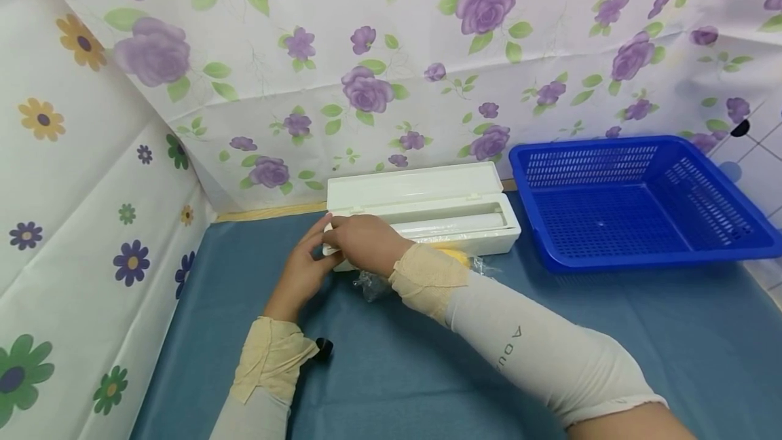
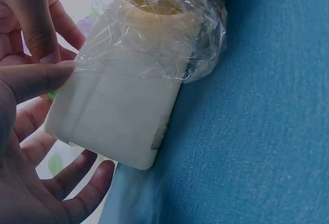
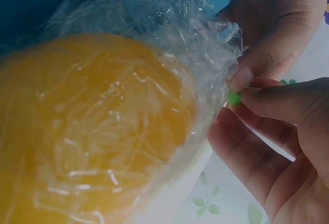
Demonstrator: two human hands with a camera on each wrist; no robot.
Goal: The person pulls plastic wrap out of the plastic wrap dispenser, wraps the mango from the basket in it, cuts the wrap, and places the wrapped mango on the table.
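The long white plastic box (image 1: 489,244) is best steadied flat while its end is handled by the part-open left hand (image 1: 305,269) and half-curled right hand (image 1: 370,243), whose exact hold cannot be told.

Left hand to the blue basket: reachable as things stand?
Probably not directly: the left hand is at the left end of the white box, and the right forearm slants across between it and the blue basket. Moving that arm might free the way.
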